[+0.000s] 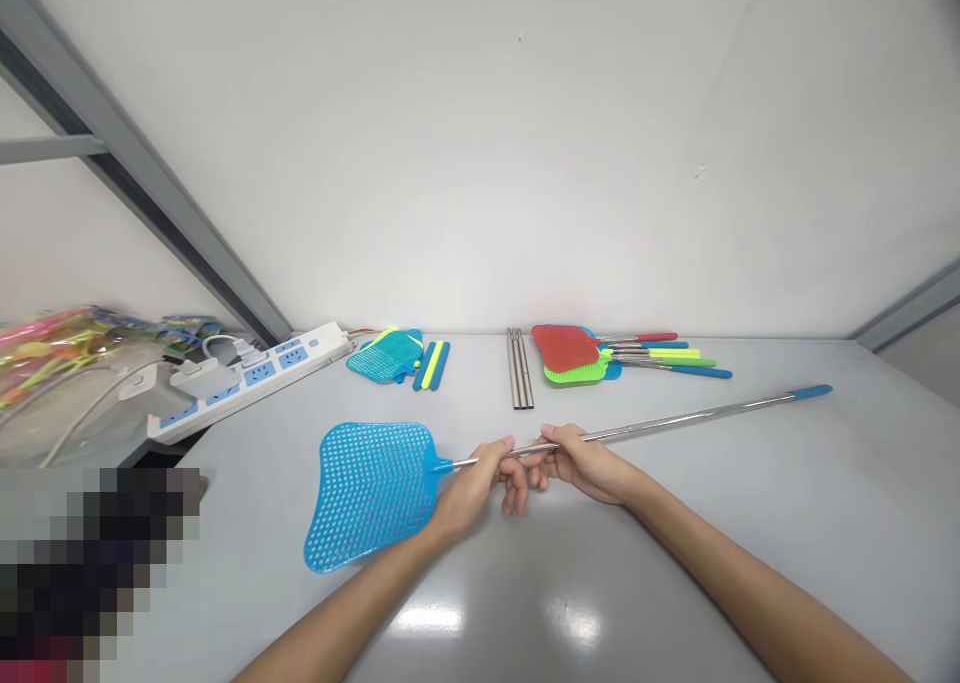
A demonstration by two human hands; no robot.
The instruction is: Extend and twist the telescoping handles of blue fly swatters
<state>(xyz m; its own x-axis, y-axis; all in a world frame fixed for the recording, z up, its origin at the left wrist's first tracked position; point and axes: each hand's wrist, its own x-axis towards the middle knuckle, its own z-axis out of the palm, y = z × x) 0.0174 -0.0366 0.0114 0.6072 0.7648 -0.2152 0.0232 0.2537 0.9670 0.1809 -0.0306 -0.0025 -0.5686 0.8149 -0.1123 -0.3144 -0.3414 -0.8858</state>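
Note:
A blue fly swatter (375, 493) with a long, extended metal rod is held above the grey table by both of my hands. Its perforated head points left, and the blue grip at the rod's far end reaches to the right. My left hand (480, 483) pinches the rod near the head with thumb and fingers. Close beside it, my right hand (574, 458) closes on the same rod, thumb on top. Behind them lie several metal tubes (520, 368) side by side. A pile of swatters with a red head (562, 348) on top lies farther right.
Loose teal swatter heads (388, 355) and blue and yellow grips (430, 366) lie at the back left. A white power strip (259, 373) with plugs runs along the left edge, beside a clear bag (67, 363) of colourful items. The white wall (517, 143) stands behind the table (675, 523).

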